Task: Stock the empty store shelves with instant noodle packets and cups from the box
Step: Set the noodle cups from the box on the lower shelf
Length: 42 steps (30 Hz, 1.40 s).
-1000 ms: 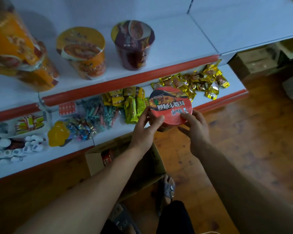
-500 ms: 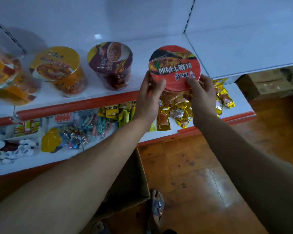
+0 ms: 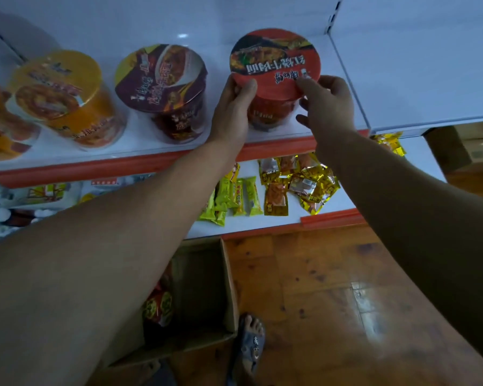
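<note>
Red noodle cup (image 3: 275,62) — at shelf (image 3: 140,142) | left hand (image 3: 232,112), right hand (image 3: 328,107) grip it

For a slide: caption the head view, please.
Left hand and right hand hold a red cup on the shelf beside a maroon cup.

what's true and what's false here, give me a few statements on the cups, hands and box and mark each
1. The left hand and the right hand both hold the red cup. True.
2. The red cup stands left of the maroon cup. False: it is to the right of the maroon cup.
3. Gold snack packets lie on the lower shelf. True.
4. The cardboard box sits on the lower shelf. False: it stands on the wooden floor.
5. The cardboard box is empty. False: a red and yellow packet shows inside.
</note>
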Available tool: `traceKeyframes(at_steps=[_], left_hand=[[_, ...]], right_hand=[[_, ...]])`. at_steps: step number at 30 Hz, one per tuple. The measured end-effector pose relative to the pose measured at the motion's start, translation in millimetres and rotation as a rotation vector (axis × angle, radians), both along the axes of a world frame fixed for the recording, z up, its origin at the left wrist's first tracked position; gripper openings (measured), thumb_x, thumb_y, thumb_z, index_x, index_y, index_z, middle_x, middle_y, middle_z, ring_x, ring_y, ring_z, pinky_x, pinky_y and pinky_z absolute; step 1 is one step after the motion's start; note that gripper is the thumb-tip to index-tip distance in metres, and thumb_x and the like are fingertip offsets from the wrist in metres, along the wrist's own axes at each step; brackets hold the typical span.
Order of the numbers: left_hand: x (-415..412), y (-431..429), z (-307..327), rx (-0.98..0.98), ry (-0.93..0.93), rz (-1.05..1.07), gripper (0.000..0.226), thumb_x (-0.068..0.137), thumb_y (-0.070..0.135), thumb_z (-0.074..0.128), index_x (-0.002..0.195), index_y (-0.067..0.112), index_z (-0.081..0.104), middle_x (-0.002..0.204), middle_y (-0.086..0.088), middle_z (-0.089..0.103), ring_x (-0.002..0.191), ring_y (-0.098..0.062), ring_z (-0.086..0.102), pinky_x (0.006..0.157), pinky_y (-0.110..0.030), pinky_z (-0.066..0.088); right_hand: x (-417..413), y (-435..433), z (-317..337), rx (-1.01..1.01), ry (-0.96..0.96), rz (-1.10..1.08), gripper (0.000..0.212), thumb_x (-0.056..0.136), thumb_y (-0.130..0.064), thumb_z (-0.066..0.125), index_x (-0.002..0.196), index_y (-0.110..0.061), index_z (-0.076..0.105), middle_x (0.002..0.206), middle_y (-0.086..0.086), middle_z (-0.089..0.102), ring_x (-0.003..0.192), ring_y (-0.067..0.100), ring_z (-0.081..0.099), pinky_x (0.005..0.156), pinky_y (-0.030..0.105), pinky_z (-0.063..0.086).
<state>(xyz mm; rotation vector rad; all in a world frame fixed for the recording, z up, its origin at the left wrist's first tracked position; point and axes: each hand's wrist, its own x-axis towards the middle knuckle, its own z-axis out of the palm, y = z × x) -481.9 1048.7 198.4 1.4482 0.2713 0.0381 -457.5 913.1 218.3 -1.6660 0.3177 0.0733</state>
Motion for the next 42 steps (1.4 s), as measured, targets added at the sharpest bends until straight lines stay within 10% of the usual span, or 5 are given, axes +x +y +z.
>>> traceKeyframes(at_steps=[13, 17, 22, 31, 42], left_hand=[[-20.1, 3.2, 4.6, 0.133, 0.157, 0.031, 0.105, 0.072, 0.078, 0.046, 0.152, 0.012, 0.03, 0.157, -0.004, 0.037, 0.142, -0.02, 0.037, 0.116, -0.048, 0.032], [-51.3, 5.5, 6.0, 0.223, 0.058, 0.064, 0.066, 0.095, 0.048, 0.055, 0.133, -0.005, 0.047, 0.142, -0.02, 0.05, 0.13, -0.028, 0.049, 0.103, -0.044, 0.041], [-108.8, 24.8, -7.4, 0.191, 0.157, 0.154, 0.013, 0.086, 0.04, 0.06, 0.084, 0.027, 0.063, 0.085, 0.008, 0.067, 0.083, -0.012, 0.063, 0.078, -0.035, 0.048], [-237.4, 124.4, -104.0, 0.355, 0.699, -0.023, 0.025, 0.091, 0.033, 0.053, 0.081, 0.013, 0.064, 0.096, -0.014, 0.069, 0.094, -0.032, 0.065, 0.087, -0.045, 0.049], [-352.5, 191.2, -277.2, 0.522, 1.081, -0.248, 0.019, 0.096, 0.031, 0.055, 0.082, 0.019, 0.055, 0.077, 0.002, 0.053, 0.064, -0.01, 0.046, 0.062, -0.029, 0.038]], right_hand=[[-17.9, -4.2, 0.9, -0.058, 0.022, -0.045, 0.02, 0.085, -0.049, 0.06, 0.086, -0.029, 0.057, 0.097, -0.006, 0.066, 0.098, 0.016, 0.065, 0.093, 0.048, 0.053], [-42.4, -2.0, -2.6, -0.125, 0.033, -0.093, 0.009, 0.087, -0.035, 0.058, 0.084, -0.026, 0.058, 0.089, -0.004, 0.068, 0.095, 0.02, 0.067, 0.089, 0.048, 0.055], [-87.7, 33.3, -27.2, -0.315, 0.039, -0.021, 0.025, 0.074, -0.041, 0.058, 0.083, -0.019, 0.066, 0.08, -0.002, 0.071, 0.081, 0.022, 0.068, 0.079, 0.045, 0.055], [-160.4, 146.8, -100.9, -0.421, 0.233, 0.425, 0.012, 0.088, -0.036, 0.061, 0.088, -0.024, 0.059, 0.088, 0.003, 0.065, 0.083, 0.026, 0.061, 0.067, 0.035, 0.046], [-234.4, 234.5, -271.7, -0.525, 0.488, 0.628, 0.019, 0.084, -0.036, 0.062, 0.096, -0.022, 0.065, 0.079, -0.008, 0.058, 0.077, 0.013, 0.056, 0.066, 0.026, 0.039]])
